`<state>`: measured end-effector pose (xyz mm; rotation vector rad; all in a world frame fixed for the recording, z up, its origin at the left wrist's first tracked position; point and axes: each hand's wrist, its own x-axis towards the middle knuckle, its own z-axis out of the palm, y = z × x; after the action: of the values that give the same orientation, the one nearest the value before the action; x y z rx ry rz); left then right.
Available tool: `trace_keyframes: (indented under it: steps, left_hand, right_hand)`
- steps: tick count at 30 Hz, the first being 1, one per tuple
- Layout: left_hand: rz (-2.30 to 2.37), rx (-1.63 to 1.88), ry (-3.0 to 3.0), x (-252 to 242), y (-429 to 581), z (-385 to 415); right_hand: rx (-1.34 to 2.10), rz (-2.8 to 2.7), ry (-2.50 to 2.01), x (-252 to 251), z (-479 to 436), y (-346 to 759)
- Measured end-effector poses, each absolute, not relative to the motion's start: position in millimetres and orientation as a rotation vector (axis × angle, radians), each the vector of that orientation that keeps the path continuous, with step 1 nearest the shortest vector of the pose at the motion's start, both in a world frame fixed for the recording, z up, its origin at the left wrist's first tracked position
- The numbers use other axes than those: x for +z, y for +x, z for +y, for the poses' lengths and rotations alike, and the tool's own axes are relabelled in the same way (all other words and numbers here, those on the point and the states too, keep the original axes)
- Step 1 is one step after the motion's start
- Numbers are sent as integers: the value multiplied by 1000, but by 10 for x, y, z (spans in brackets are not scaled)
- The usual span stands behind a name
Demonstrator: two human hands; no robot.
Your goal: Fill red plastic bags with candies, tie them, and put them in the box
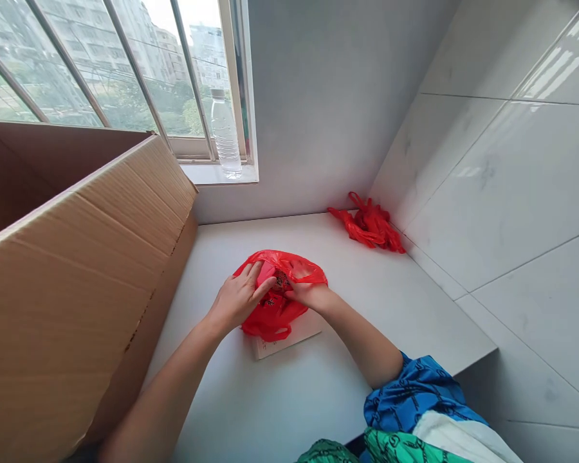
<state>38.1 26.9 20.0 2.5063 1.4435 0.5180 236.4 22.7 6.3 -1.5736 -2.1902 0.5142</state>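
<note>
A red plastic bag [270, 315] lies on the white ledge [318, 399], on top of a flat white box [289, 342] whose near edge sticks out. My left hand [238, 297] rests on the bag's left side, fingers pinching the open rim. My right hand [307, 290] reaches into the bag's mouth from the right, its fingers hidden behind the red film. Something dark and patterned shows inside the bag between the two hands.
A large open cardboard box [77, 270] stands along the left. A bunch of more red bags [369, 226] lies in the far right corner by the tiled wall [502, 161]. A clear water bottle [226, 132] stands on the windowsill.
</note>
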Motion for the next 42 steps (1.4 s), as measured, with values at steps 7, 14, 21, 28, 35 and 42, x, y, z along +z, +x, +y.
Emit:
trace_keyframes:
  steps: [7,14,21,28,35,42]
  left_hand:
    - [1296,656,2414,264,331,281]
    - [1183,953,2255,531,376,92]
    - [1084,1226,1601,651,353,15]
    - [917,1177,1443,670,320,19]
    - [962,1176,1511,661,265,64]
    - [992,1174,1519,611,272,73]
  right_hand:
    - [637,-2319,-1331,445,-86,2334]
    - [897,-2016,-1022,698,-133,2455]
    - [1175,-1580,-951,640,-59,2401]
    - [1305,-1543,-920,688,-36,2469]
    - [1398,-1614,-856,716,-43,2474]
    - [1357,-1609,-903,713,-62,2436]
